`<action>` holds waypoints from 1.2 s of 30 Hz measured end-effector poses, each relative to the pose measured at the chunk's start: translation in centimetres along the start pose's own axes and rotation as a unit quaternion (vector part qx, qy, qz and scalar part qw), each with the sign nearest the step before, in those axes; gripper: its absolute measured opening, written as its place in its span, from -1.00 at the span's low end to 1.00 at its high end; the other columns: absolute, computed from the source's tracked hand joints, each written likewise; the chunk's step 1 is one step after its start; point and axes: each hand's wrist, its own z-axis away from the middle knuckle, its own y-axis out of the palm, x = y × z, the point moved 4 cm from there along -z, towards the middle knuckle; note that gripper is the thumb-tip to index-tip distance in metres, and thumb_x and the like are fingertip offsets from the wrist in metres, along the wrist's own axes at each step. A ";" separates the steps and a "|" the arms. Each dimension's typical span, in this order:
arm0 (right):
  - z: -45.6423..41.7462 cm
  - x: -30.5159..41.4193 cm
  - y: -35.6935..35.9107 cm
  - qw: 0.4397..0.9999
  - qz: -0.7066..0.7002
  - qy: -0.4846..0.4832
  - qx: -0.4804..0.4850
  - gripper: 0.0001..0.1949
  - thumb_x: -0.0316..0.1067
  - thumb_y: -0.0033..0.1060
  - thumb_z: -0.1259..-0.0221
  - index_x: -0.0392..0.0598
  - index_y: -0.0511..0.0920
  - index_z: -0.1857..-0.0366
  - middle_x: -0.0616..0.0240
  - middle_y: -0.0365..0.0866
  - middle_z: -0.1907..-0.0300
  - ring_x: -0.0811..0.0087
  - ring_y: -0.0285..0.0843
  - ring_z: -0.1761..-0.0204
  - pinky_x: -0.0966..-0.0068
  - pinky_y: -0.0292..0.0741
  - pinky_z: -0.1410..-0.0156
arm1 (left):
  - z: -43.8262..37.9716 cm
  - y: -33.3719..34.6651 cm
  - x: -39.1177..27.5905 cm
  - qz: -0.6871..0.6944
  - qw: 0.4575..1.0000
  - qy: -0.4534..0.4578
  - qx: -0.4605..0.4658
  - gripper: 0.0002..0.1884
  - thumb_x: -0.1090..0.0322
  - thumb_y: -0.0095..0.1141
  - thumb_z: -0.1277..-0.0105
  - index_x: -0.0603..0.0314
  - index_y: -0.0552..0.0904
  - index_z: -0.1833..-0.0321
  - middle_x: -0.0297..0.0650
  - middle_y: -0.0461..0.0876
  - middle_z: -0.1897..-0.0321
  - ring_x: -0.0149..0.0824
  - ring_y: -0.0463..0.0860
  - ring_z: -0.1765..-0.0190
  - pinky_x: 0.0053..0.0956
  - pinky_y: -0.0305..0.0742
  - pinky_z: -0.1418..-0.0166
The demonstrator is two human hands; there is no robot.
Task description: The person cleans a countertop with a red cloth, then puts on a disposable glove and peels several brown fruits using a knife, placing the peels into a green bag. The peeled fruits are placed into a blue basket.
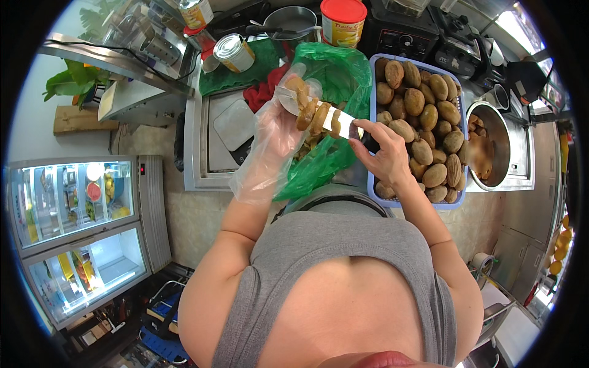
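My left hand (278, 131), in a loose clear plastic glove, holds a brown piece of fruit (298, 89), partly hidden by the glove and peel. Across it lies a knife with a broad shiny blade (347, 125); several strips of brown peel (318, 117) cling to the blade. The knife's dark handle end is pinched between the thumb and fingers of my right hand (386, 152), which is bare. Below both hands a green plastic bag (343, 69) gapes, with peelings (306, 149) inside. Right of it, a lavender plastic basket (372, 92) is heaped with brown oval sapodillas (428, 117).
A steel bowl (504, 138) with peeled fruit (481, 152) stands right of the basket. To the left are a digital scale (233, 124), a red cloth (267, 92) and a can (233, 53). Behind stand a pot (290, 23), a red-lidded tin (344, 23) and black appliances (405, 41).
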 end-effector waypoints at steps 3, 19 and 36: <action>-0.1 -0.1 0.0 1.000 -0.016 0.005 0.002 -0.67 -0.26 0.40 -0.03 0.04 0.59 0.08 0.26 0.61 0.40 0.26 0.58 0.47 0.41 0.50 0.39 | 0.1 0.3 0.3 0.005 1.000 0.000 0.016 -0.54 0.24 -0.22 -0.48 0.25 0.24 -0.38 0.01 0.40 -0.20 -0.06 0.44 -0.26 -0.07 0.35 -0.36; -1.4 -0.4 0.3 0.979 -0.143 0.111 0.090 -0.71 -0.26 0.33 -0.11 -0.08 0.58 0.09 0.15 0.63 0.40 0.36 0.54 0.43 0.48 0.46 0.29 | 0.7 0.2 0.0 0.050 0.996 -0.070 0.027 -0.49 0.32 -0.05 -0.38 0.38 0.23 -0.33 0.06 0.39 -0.21 -0.02 0.43 -0.27 -0.07 0.35 -0.36; 0.0 -2.1 1.1 0.975 -0.128 0.168 0.069 -0.67 -0.24 0.33 -0.14 -0.07 0.58 0.04 0.17 0.62 0.37 0.39 0.52 0.40 0.49 0.47 0.24 | 0.0 -2.1 -1.2 0.020 0.996 0.012 -0.092 -0.57 0.19 -0.07 -0.46 0.20 0.36 -0.30 -0.06 0.42 -0.19 -0.15 0.48 -0.16 -0.17 0.47 -0.24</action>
